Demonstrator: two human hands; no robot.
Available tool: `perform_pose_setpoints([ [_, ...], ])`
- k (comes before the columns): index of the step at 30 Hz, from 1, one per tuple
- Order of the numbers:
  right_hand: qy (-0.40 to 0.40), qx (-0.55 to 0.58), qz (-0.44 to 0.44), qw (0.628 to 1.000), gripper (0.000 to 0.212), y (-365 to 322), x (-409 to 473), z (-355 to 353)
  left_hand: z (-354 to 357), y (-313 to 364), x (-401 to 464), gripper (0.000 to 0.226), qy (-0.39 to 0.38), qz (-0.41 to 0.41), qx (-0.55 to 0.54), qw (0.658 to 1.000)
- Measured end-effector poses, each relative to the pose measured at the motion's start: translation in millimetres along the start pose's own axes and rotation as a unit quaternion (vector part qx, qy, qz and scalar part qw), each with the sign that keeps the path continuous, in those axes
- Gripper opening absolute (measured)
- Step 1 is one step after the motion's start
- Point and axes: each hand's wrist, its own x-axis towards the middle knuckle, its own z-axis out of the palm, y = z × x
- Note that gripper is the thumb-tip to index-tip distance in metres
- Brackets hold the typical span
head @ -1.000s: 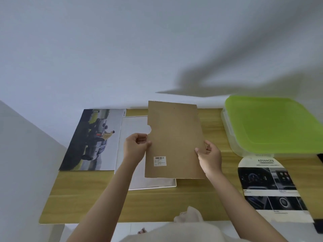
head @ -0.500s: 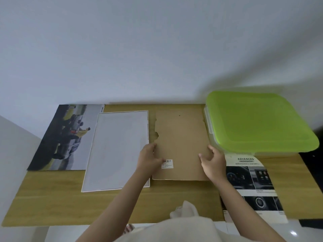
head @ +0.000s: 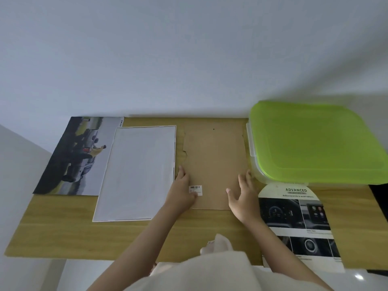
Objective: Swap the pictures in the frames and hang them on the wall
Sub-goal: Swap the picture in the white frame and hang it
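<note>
A brown cardboard backing board (head: 214, 160) with a barcode sticker lies flat on the wooden table (head: 63, 234). My left hand (head: 182, 190) rests on its left edge by the sticker. My right hand (head: 243, 196) lies open on its lower right corner, fingers spread. Left of the board lies a white frame (head: 136, 171), face down or blank. A truck picture (head: 77, 156) lies at the far left, partly under the frame. A car-dashboard picture (head: 298, 223) headed ADVANCED lies at the right.
A clear plastic box with a green lid (head: 315, 141) stands at the back right, touching the board's right edge. A white wall rises behind the table. A dark object (head: 380, 198) shows at the right edge. My pale garment (head: 210, 269) fills the bottom.
The cardboard backing, held tilted above the frame a second ago, now lies flat on the table right of the frame. Both hands have loosened and rest on it.
</note>
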Motion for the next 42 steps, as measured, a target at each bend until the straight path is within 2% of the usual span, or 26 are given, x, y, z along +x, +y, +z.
perform_pose_setpoints([
  [3, -0.013, -0.028, -0.004, 1.0, 0.064, 2, 2, 2, 3, 3, 1, 0.046, -0.003, -0.005, 0.006, 1.0],
  [7, -0.014, -0.029, -0.006, 0.999, 0.062, 2, 3, 2, 2, 2, -1, 0.033, 0.004, 0.002, -0.024, 1.0],
  [12, 0.053, 0.016, -0.046, 0.997, 0.049, -11, -1, 7, -11, -4, -12, 0.051, 0.056, 0.052, -0.082, 0.994],
  [16, 0.085, 0.025, -0.084, 0.992, 0.042, -46, 2, 23, -40, -30, -24, 0.044, 0.103, 0.061, -0.095, 0.988],
  [22, 0.058, 0.017, -0.104, 0.993, 0.042, -124, 24, 58, -98, -104, -36, 0.042, 0.159, 0.003, -0.035, 0.987],
  [26, 0.006, -0.016, -0.097, 0.995, 0.048, -167, 48, 77, -128, -153, -40, 0.058, 0.129, -0.054, 0.0, 0.99],
  [33, -0.078, -0.178, -0.073, 0.978, 0.069, -207, 100, 89, -157, -198, -33, 0.118, -0.039, -0.042, 0.109, 0.992],
  [37, -0.121, -0.218, -0.03, 0.968, 0.077, -215, 118, 93, -158, -207, -27, 0.127, -0.067, -0.01, 0.146, 0.987],
  [42, -0.138, -0.224, -0.006, 0.965, 0.091, -218, 126, 98, -159, -214, -26, 0.127, -0.062, 0.007, 0.124, 0.99],
])
